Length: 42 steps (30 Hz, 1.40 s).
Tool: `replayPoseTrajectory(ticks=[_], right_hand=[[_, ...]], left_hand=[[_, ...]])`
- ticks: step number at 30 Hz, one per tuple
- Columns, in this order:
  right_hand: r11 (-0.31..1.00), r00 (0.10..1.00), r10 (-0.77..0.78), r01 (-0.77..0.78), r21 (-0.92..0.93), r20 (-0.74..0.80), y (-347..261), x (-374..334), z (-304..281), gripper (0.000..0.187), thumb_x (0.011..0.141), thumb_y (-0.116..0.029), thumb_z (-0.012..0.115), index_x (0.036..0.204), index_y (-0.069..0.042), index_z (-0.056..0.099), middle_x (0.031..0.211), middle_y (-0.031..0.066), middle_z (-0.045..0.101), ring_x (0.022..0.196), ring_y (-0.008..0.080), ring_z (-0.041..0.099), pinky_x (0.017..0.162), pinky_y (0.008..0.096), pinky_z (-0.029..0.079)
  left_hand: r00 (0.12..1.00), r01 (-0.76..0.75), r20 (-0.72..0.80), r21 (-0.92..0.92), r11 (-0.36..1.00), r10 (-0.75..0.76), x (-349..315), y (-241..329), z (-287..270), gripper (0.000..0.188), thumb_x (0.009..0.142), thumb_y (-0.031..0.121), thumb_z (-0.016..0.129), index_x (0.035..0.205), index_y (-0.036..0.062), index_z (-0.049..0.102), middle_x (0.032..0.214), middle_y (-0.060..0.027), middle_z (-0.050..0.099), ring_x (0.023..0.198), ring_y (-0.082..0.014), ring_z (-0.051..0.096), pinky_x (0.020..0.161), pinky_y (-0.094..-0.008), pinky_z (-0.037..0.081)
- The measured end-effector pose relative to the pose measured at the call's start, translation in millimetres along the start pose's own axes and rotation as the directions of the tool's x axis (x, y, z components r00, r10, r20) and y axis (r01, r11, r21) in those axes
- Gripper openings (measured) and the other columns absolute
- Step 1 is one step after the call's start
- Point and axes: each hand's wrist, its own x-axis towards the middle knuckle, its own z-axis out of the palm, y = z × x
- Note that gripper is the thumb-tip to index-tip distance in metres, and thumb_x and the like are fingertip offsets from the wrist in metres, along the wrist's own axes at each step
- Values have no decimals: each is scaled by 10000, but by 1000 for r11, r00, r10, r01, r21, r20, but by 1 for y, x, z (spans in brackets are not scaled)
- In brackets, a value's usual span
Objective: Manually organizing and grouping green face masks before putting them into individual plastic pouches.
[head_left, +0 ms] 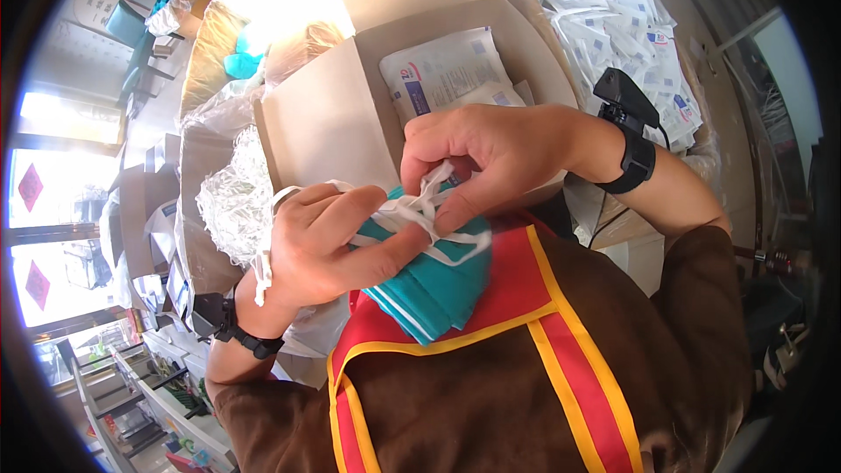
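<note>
Close to my chest is a folded teal cloth bundle (429,293) with white edging. White ties (425,208) run over its top in loops. My left hand (328,241) is closed round the left side of the bundle, its fingers pinching the ties. From the right, my right hand (477,162) pinches a bunched part of the same ties between thumb and fingers. A loose white loop hangs at the bundle's right side. Another white strap end dangles by my left wrist. Part of the bundle is hidden under my hands.
An open cardboard box (324,109) with white printed packets (442,70) stands just beyond my hands. Many similar packets (613,35) lie heaped at the far right. White stringy material (236,197) fills a plastic-lined box on the left. A metal rack (131,403) stands at lower left.
</note>
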Motion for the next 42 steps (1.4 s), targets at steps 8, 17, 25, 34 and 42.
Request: replayPoseTrajectory(ticks=[8, 17, 25, 34, 42], right_hand=[[995, 995, 93, -94, 27, 33, -7, -12, 1, 339, 958, -333, 545, 961, 1, 605, 772, 34, 569, 712, 121, 532, 656, 277, 432], [973, 979, 184, -194, -122, -84, -28, -57, 6, 284, 976, -284, 513, 858, -30, 558, 669, 76, 569, 619, 194, 572, 592, 326, 433], [881, 955, 250, -294, -372, -162, -53, -109, 2, 161, 918, -175, 572, 832, -41, 545, 672, 113, 555, 620, 311, 566, 552, 369, 418], [864, 529, 442, -469, 185, -725, -35, -202, -46, 176, 938, -183, 531, 807, -66, 533, 621, -40, 436, 496, 29, 387, 432, 218, 315], [764, 891, 238, 73, 641, -385, 4, -72, -14, 172, 941, -220, 555, 865, -68, 526, 677, -9, 483, 512, 24, 381, 397, 157, 247]], left_hand=[[996, 65, 50, 64, 996, -68, -2, 4, -7, 391, 562, 163, 684, 952, 194, 701, 879, -71, 560, 523, -143, 538, 473, -264, 462], [961, 253, 71, 156, 955, -266, -31, -1, -12, 423, 698, 260, 698, 1052, 44, 616, 823, -78, 611, 618, -247, 621, 577, -349, 526], [937, 322, 85, 165, 932, -339, -58, -9, -21, 412, 659, 218, 709, 998, 23, 578, 812, -119, 623, 667, -281, 630, 583, -358, 505], [803, 569, -78, 396, 721, -591, -96, -25, -49, 317, 669, 58, 654, 985, 81, 661, 808, -130, 614, 688, -322, 628, 608, -388, 511], [972, 209, 51, 254, 944, -229, -33, -6, -18, 468, 603, 144, 691, 1067, 204, 685, 832, -64, 514, 566, -177, 555, 501, -296, 481]])
